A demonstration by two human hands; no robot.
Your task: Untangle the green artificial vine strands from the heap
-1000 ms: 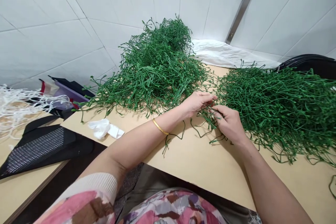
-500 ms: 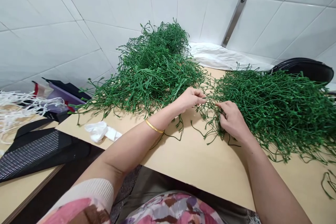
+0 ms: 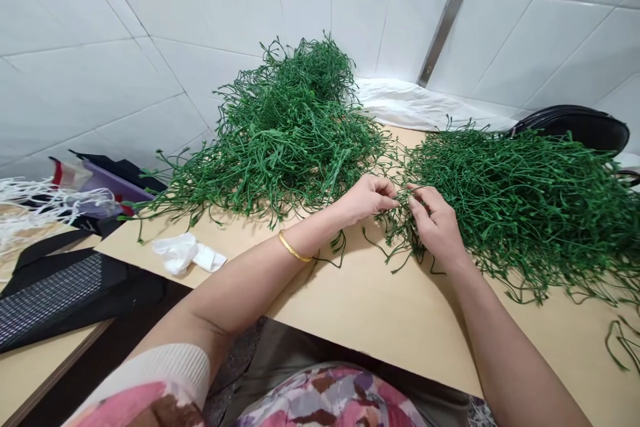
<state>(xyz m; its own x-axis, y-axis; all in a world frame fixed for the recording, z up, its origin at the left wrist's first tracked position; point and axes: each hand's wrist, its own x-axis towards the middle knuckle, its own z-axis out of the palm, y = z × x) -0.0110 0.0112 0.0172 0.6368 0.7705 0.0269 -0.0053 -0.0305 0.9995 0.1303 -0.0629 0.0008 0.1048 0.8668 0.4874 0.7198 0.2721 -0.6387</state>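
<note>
Two heaps of thin dark green cords with small knotted ends lie in front of me: a taller left heap (image 3: 285, 140) and a broad right heap (image 3: 520, 207). In the gap between them, my left hand (image 3: 369, 199), with a gold bangle on its wrist, is closed in a pinch on a green cord. My right hand (image 3: 436, 219) faces it, thumb and index finger close together at the same strands. Its exact hold is hard to make out. Several loose cords (image 3: 395, 233) hang below the fingertips on the tan tabletop (image 3: 370, 300).
A crumpled white tissue (image 3: 187, 253) lies near the table's left edge. White cords (image 3: 60, 203) and a black mesh piece (image 3: 50, 293) are on another surface at left. Behind the heaps are white plastic sheeting (image 3: 410, 103), a black case (image 3: 575, 125) and the tiled wall (image 3: 225, 7).
My hands have come closer together, fingertips now almost meeting over the cords. My right thumb has moved up toward its index finger. The view has shifted slightly.
</note>
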